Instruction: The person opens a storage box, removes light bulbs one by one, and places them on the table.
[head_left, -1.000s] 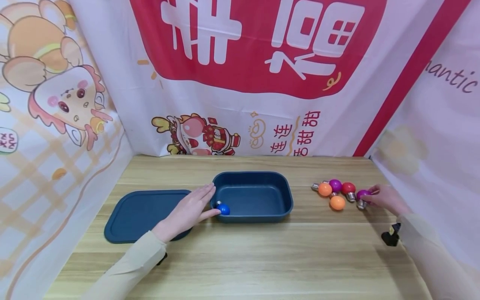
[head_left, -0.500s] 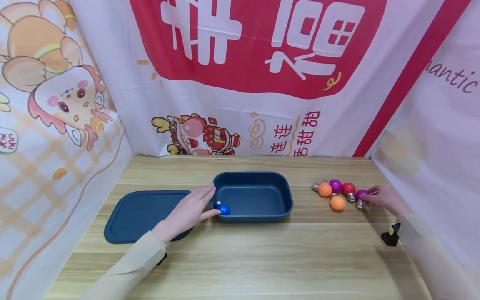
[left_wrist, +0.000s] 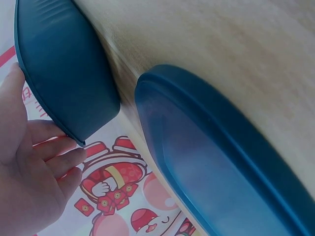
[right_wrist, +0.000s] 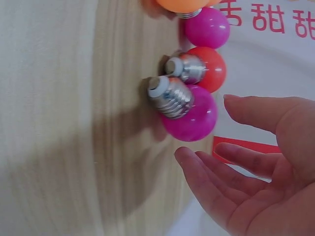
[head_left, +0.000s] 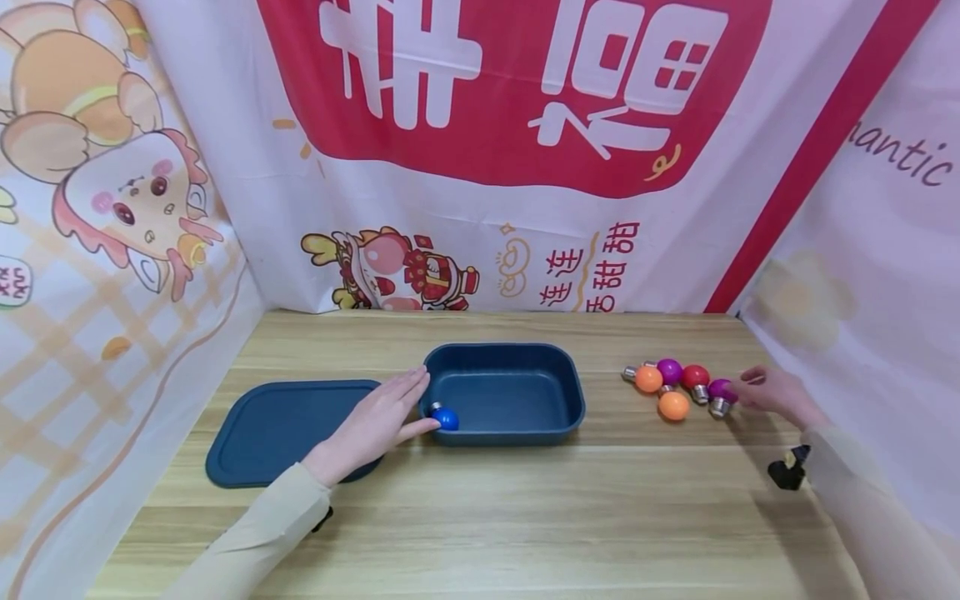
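Note:
A dark blue rectangular box (head_left: 510,403) stands on the table with a blue bulb (head_left: 446,418) in its front left corner. My left hand (head_left: 377,422) rests at the box's left end, fingers and thumb spread along the rim; in the left wrist view its fingertips meet the rim. My right hand (head_left: 776,393) is beside a purple bulb (head_left: 722,390) at the right end of a bulb cluster. The right wrist view shows thumb and fingers parted, a gap between them and that purple bulb (right_wrist: 196,115), whose metal base points away from the palm.
A red bulb (head_left: 695,377), another purple bulb (head_left: 669,371) and two orange bulbs (head_left: 648,379) make up the rest of the cluster, right of the box. A flat blue lid (head_left: 281,429) lies left of the box, partly under my left forearm. Printed cloth walls (head_left: 480,175) enclose the table.
My right thumb and fingers have let go of the purple bulb and moved slightly right of it. The bulb stays in the cluster. My left hand keeps its place on the box.

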`<action>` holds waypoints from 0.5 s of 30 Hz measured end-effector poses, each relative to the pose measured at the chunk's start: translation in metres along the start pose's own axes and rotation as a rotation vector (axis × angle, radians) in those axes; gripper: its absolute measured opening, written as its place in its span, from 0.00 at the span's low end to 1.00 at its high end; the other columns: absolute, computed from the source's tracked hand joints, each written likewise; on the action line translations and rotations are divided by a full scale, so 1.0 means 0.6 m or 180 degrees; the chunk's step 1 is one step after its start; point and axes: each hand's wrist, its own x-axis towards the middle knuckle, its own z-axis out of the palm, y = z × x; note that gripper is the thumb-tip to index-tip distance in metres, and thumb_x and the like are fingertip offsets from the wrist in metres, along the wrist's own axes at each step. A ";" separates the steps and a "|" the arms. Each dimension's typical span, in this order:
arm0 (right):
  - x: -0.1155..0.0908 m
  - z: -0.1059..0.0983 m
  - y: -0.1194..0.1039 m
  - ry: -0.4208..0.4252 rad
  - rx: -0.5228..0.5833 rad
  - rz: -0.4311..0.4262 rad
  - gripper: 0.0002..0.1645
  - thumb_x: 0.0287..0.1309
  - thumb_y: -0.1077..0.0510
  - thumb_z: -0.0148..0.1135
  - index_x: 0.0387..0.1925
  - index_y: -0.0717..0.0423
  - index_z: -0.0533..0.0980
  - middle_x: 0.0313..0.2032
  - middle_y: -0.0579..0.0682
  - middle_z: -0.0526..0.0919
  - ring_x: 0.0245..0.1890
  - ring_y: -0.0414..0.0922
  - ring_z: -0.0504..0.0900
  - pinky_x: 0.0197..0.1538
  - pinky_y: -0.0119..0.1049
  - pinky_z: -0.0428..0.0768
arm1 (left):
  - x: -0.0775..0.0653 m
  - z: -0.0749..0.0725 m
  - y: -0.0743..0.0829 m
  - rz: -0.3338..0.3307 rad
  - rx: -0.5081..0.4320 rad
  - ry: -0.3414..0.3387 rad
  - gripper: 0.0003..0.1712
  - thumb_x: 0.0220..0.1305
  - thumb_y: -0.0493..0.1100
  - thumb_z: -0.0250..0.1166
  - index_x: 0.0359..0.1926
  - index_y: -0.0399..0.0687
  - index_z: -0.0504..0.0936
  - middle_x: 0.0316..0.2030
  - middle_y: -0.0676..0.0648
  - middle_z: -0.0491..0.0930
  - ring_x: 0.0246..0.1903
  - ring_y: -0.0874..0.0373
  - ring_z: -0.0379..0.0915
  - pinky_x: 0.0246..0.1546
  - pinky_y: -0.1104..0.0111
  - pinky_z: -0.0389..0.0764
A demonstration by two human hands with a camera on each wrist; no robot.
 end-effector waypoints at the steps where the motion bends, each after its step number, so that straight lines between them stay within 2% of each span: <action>1: -0.001 -0.002 -0.001 0.0033 -0.0008 -0.0024 0.39 0.68 0.43 0.56 0.56 0.80 0.68 0.47 0.74 0.81 0.42 0.59 0.85 0.47 0.54 0.82 | 0.000 -0.001 0.000 -0.0005 -0.0006 -0.0004 0.44 0.66 0.63 0.61 0.70 0.36 0.67 0.70 0.37 0.67 0.69 0.42 0.67 0.68 0.50 0.71; 8: -0.005 -0.014 -0.016 0.0142 -0.0029 -0.0127 0.41 0.66 0.42 0.59 0.57 0.79 0.67 0.50 0.77 0.80 0.41 0.59 0.85 0.47 0.54 0.83 | 0.000 -0.001 -0.001 0.0001 -0.0005 0.0003 0.44 0.66 0.63 0.60 0.70 0.36 0.67 0.70 0.37 0.67 0.70 0.43 0.67 0.68 0.50 0.71; 15: -0.008 -0.019 -0.040 0.0287 -0.0142 -0.0239 0.40 0.66 0.42 0.59 0.57 0.78 0.68 0.52 0.78 0.77 0.51 0.71 0.78 0.48 0.58 0.82 | -0.001 -0.001 0.000 0.0056 0.0028 0.0060 0.44 0.65 0.63 0.62 0.69 0.35 0.68 0.69 0.36 0.68 0.69 0.42 0.68 0.67 0.50 0.72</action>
